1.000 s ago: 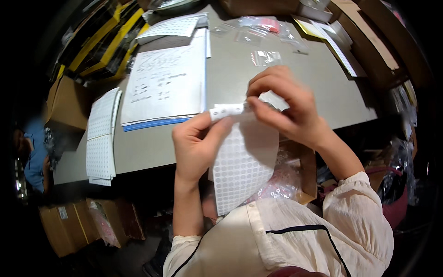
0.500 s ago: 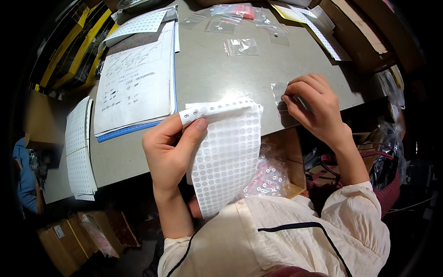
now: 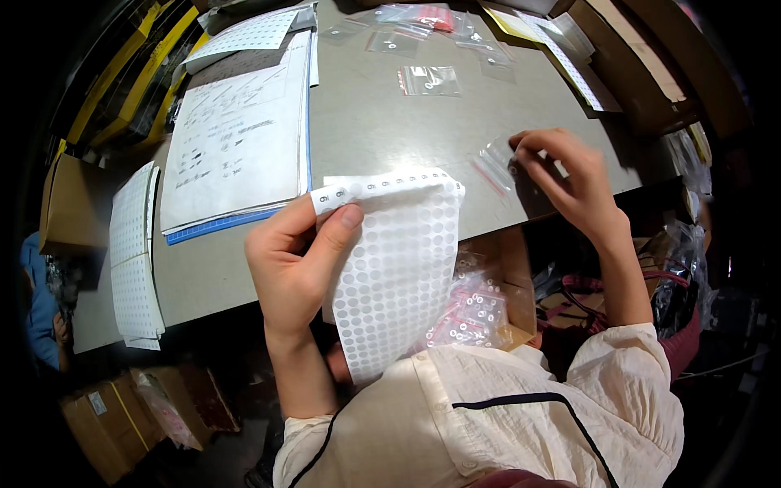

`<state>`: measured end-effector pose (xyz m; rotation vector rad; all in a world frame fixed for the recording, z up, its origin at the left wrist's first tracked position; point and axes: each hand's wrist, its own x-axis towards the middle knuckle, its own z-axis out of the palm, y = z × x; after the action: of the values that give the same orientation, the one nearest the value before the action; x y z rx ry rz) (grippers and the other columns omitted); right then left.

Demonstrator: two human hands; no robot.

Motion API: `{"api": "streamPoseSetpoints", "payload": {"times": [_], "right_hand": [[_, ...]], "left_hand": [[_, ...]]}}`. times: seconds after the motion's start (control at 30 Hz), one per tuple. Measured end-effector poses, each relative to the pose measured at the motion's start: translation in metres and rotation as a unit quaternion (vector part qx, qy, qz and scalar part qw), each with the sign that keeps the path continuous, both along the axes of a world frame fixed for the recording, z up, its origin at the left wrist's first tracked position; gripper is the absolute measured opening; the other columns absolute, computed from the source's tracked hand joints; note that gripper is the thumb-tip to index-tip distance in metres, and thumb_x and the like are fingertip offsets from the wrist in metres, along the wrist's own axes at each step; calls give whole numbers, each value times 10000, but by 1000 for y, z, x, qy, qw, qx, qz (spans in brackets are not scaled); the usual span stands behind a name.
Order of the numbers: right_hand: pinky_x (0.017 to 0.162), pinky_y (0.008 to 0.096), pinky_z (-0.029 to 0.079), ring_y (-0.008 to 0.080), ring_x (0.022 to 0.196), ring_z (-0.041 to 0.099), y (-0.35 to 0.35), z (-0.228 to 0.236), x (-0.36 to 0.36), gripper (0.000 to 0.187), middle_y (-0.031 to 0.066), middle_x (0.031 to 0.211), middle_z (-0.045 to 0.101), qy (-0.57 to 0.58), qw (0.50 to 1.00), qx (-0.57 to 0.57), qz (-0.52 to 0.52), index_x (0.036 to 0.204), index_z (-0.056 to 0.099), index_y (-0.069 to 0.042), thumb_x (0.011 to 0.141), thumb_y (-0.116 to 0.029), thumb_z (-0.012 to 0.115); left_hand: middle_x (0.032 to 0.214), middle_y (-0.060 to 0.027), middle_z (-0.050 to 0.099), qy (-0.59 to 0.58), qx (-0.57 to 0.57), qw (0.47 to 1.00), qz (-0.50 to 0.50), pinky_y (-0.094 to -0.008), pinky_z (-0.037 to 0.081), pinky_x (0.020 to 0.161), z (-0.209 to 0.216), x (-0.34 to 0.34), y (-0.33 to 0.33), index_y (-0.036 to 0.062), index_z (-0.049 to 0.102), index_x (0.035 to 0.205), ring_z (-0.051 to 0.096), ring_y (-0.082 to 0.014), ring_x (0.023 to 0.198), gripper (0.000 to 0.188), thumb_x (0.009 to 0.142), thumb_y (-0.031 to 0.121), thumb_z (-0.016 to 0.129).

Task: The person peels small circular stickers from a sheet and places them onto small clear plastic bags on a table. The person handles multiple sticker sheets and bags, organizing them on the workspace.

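— White, that sticker sheet [image 3: 396,268]: where does it sit against the fingers?

— The left hand [image 3: 294,264] pinches its top left corner, thumb on the printed face just under the one remaining row of round labels, the other fingers curled behind. The rest of the sheet, rows of peeled-off circles, hangs down over the table [image 3: 366,130] edge toward the person's cream shirt [image 3: 488,415].

— And the right hand [image 3: 569,183]?

— It rests on a small clear zip bag [image 3: 498,163] with a red seal strip, lying flat on the grey table near its front edge. The fingertips are bunched close together and press down on the bag's right end; whether a label is under them I cannot tell.

— What other packages and papers lie about?

— More small clear zip bags [image 3: 427,79] with red strips lie scattered toward the far side of the table. At the left lies a white handwritten sheet on a blue-edged pad [image 3: 236,142], and left of that, further dotted label sheets [image 3: 134,252] hang over the table edge. Below the table front, an open cardboard box [image 3: 508,276] holds a heap of filled little bags [image 3: 468,309]. Yellow-and-black boxes [image 3: 138,77] stand at the far left, brown cartons [image 3: 651,73] at the far right.
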<state>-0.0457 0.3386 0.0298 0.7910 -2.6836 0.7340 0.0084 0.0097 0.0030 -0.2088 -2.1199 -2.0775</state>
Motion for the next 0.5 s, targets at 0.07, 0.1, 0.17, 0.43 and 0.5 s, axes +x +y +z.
{"api": "streamPoseSetpoints", "payload": {"times": [0.07, 0.1, 0.17, 0.43, 0.5], "right_hand": [[564, 325, 505, 250, 643, 655, 2, 0, -1, 108, 125, 923, 715, 0, 997, 16, -74, 1014, 665, -29, 921, -68, 703], [565, 324, 506, 252, 645, 652, 3, -1, -2, 109, 116, 914, 712, 15, 997, 16, -70, 1010, 665, -33, 915, -66, 707], [567, 324, 507, 256, 648, 646, 3, -3, -4, 111, 97, 898, 707, 44, 997, 17, -58, 1000, 665, -40, 903, -62, 716], [838, 381, 535, 264, 959, 653, -2, -1, -35, 261, 66, 1007, 683, 204, 953, 176, 140, 994, 658, -63, 758, -48, 769], [854, 390, 534, 276, 983, 653, -1, -1, -40, 225, 71, 1045, 694, 180, 952, 179, 173, 989, 676, -48, 781, -48, 762]], "left_hand": [[786, 6, 667, -9, 13, 1000, 13, -194, 404, 599, -1, 0, -1, -73, 745, 1042, 538, -34, 684, 177, 918, 53, 743], [789, 6, 669, -6, 18, 1000, 15, -193, 404, 601, -1, 0, 0, -73, 745, 1044, 538, -34, 685, 178, 920, 54, 742], [796, 7, 671, 0, 26, 999, 21, -191, 405, 605, 0, 0, 3, -73, 745, 1048, 539, -33, 688, 180, 923, 56, 741], [795, 4, 674, 3, 18, 1000, 19, -190, 407, 610, 0, -2, 1, -72, 746, 1052, 550, -38, 692, 182, 922, 55, 739], [796, 5, 673, 5, 12, 1000, 18, -191, 409, 611, -1, -1, 0, -72, 745, 1054, 552, -40, 694, 183, 921, 53, 738]]}}
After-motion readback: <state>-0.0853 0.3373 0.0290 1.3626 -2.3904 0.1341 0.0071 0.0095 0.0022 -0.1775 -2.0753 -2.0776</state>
